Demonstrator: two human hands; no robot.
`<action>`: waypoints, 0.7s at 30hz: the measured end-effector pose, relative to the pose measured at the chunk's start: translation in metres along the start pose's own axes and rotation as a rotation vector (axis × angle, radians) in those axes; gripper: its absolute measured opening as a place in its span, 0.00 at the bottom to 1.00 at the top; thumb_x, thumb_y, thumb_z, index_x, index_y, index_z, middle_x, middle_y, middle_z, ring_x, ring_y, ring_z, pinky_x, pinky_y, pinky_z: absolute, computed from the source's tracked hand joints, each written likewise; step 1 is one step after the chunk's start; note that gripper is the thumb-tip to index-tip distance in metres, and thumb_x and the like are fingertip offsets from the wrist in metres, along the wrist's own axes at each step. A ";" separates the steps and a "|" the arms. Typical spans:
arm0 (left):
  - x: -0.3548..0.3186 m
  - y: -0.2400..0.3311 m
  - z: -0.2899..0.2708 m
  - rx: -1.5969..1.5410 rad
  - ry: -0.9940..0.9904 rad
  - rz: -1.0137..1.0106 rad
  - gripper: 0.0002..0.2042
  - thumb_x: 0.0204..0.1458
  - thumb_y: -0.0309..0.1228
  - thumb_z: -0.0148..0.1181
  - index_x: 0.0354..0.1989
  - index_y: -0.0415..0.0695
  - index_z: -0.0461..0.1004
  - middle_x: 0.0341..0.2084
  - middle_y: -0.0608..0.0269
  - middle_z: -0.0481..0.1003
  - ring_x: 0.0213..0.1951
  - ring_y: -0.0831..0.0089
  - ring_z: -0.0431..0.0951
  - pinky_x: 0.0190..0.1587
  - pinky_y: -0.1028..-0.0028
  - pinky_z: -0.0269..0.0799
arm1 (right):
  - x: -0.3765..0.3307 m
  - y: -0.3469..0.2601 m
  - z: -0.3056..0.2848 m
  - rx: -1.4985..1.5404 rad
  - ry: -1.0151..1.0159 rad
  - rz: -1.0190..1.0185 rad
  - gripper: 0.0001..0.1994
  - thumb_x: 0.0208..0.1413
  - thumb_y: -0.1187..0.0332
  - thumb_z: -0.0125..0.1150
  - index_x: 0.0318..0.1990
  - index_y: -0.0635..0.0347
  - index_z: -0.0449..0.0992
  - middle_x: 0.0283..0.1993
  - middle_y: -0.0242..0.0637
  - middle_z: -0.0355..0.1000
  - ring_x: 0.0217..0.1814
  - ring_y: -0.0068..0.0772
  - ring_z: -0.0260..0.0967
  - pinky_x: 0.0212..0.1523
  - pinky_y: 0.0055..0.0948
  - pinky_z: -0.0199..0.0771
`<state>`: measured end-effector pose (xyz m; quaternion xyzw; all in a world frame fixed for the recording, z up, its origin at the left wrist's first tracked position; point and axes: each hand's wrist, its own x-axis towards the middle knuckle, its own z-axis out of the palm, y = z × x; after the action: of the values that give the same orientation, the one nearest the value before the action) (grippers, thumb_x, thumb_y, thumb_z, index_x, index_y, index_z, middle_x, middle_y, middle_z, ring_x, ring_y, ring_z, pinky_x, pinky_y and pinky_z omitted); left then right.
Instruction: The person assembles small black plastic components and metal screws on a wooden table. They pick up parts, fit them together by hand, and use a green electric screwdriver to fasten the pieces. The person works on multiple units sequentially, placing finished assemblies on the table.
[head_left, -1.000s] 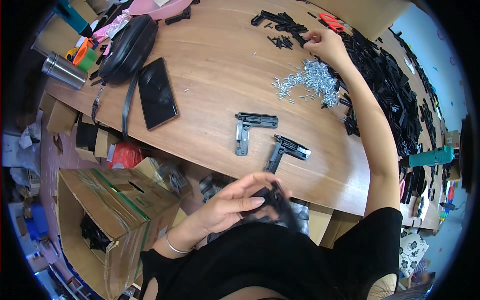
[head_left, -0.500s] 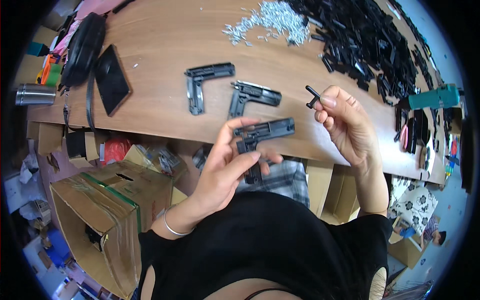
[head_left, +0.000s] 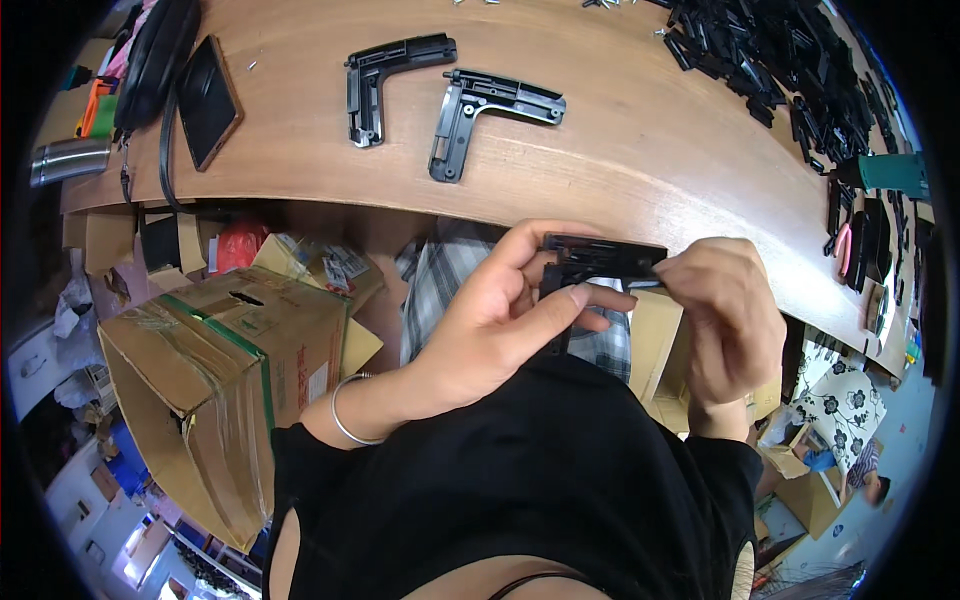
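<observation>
A black pistol-shaped plastic shell half (head_left: 605, 260) is held over the table's near edge, its inner ribbed side facing up. My left hand (head_left: 490, 335) grips it by the handle end, thumb on top and fingers beneath. At the shell's right end, the pinched fingertips of my right hand (head_left: 728, 315) hold a small black part (head_left: 645, 284), now mostly hidden and blurred. Beyond my hands, two similar shell halves lie flat on the table: one at left (head_left: 368, 105) and another (head_left: 515, 97) just right of it.
Loose black parts (head_left: 765, 50) are heaped at the far right, near a teal power tool (head_left: 895, 175) and pink-handled pliers (head_left: 843, 238). A dark phone (head_left: 210, 105) and a black case (head_left: 157, 70) lie at left. An open cardboard box (head_left: 300, 345) stands below the table edge.
My right hand has brought the small black part down to the shell's right end. My left hand and the shell have shifted right. The view has tilted nearer, cutting off most of the silver pieces.
</observation>
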<state>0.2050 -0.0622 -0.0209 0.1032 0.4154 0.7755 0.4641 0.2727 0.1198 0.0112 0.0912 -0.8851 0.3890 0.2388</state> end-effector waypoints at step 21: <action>0.001 -0.005 0.008 0.393 -0.131 0.141 0.16 0.62 0.28 0.39 0.56 0.34 0.55 0.40 0.55 0.69 0.34 0.80 0.69 0.37 0.80 0.66 | -0.029 0.005 0.024 0.039 0.155 0.087 0.12 0.37 0.83 0.65 0.32 0.63 0.77 0.37 0.40 0.66 0.37 0.35 0.70 0.36 0.27 0.71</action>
<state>0.2122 -0.0564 -0.0198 0.2706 0.5193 0.7019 0.4056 0.2880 0.1052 -0.0203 0.0267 -0.8592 0.4222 0.2877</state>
